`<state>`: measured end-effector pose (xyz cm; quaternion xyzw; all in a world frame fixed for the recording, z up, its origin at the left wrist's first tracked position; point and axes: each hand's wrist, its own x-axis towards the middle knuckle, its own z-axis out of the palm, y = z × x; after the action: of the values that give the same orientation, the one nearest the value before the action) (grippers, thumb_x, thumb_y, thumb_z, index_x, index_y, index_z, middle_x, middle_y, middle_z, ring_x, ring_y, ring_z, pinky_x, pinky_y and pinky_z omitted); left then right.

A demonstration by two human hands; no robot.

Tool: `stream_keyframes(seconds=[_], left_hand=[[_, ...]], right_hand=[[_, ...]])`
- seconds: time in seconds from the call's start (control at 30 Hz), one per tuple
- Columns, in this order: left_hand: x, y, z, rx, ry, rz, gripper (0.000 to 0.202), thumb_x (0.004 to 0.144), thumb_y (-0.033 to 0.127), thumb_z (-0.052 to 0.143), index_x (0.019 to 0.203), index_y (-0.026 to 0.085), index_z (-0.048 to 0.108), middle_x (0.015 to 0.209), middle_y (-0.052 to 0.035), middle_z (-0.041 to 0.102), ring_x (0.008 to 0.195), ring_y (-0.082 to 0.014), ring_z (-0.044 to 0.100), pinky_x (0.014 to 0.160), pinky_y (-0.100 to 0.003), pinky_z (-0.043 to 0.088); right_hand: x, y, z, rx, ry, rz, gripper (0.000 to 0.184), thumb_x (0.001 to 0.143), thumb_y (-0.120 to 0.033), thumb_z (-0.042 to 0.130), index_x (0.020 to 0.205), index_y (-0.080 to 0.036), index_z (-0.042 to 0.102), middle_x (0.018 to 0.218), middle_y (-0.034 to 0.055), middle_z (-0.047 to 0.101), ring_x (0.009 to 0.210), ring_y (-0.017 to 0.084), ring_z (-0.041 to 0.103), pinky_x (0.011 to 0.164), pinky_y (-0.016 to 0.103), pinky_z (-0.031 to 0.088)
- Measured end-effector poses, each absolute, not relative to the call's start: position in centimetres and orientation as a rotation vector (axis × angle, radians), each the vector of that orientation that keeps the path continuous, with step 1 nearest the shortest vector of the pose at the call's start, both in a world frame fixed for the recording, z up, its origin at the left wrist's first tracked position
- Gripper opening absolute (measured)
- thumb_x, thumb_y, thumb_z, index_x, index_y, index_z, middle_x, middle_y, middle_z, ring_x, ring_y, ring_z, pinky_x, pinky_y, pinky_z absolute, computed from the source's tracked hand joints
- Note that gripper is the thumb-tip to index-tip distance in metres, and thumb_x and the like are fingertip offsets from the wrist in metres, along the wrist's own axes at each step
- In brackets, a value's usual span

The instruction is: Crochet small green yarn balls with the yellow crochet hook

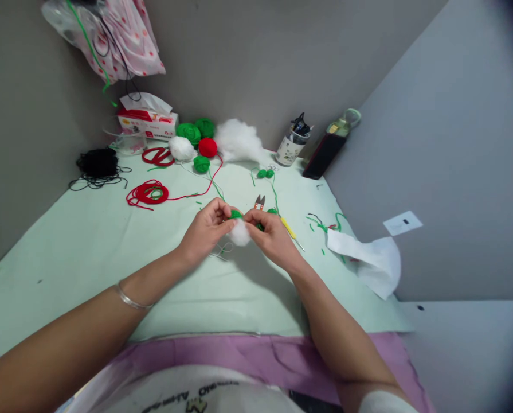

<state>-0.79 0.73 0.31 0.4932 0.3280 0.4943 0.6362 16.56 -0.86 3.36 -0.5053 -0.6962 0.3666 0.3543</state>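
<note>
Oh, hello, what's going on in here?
A person sits at a pale green-covered table, working bare-handed. The left grip and right grip meet around a small green piece and a white fluffy tuft just below it; whether the tuft is partly inside, I can't tell. Snips and a yellow-handled tool lie nearby. Farther back sit a red yarn ball and a larger heap of white fluff.

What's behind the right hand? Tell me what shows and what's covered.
Past the right hand, the snips show their blades and a little orange handle; the rest is covered. A small green piece peeks out, partly hidden. Anything fully beneath cannot be seen.
</note>
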Motion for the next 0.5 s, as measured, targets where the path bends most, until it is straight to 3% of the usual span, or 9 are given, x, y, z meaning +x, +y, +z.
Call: stream_keyframes(seconds=[0.17,0.4,0.5], left_hand=[[-0.2,0.4,0.2,1.141,0.802,1.195,0.030,0.075,0.022,0.077,0.081,0.022,0.048,0.090,0.0012,0.066,0.081,-0.0135,0.060,0.075,-0.027,0.046],[-0.2,0.4,0.3,1.129,0.835,1.159,0.022,0.082,0.030,0.071,0.089,0.021,0.052,0.083,0.0024,0.061,0.071,-0.0130,0.056,0.066,-0.027,0.044],[-0.4,0.2,0.7,1.146,0.820,1.121,0.027,0.081,0.034,0.075,0.090,0.021,0.053,0.087,0.0014,0.061,0.075,-0.0137,0.057,0.069,-0.028,0.045]], right_hand=[[16.5,-1.0,3.9,-1.320,-1.814,0.923,0.024,0.090,-0.034,0.054,0.070,-0.019,0.055,0.065,-0.0030,0.049,0.063,0.012,0.042,0.060,0.028,0.032],[16.2,-0.7,3.0,-1.365,-1.729,0.889,0.022,0.083,-0.034,0.059,0.066,-0.021,0.053,0.060,-0.0045,0.046,0.059,0.011,0.038,0.057,0.028,0.028],[16.1,-0.8,2.9,-1.381,-1.667,0.884,0.023,0.081,-0.034,0.060,0.064,-0.021,0.052,0.059,-0.0050,0.044,0.058,0.011,0.036,0.056,0.028,0.027]])
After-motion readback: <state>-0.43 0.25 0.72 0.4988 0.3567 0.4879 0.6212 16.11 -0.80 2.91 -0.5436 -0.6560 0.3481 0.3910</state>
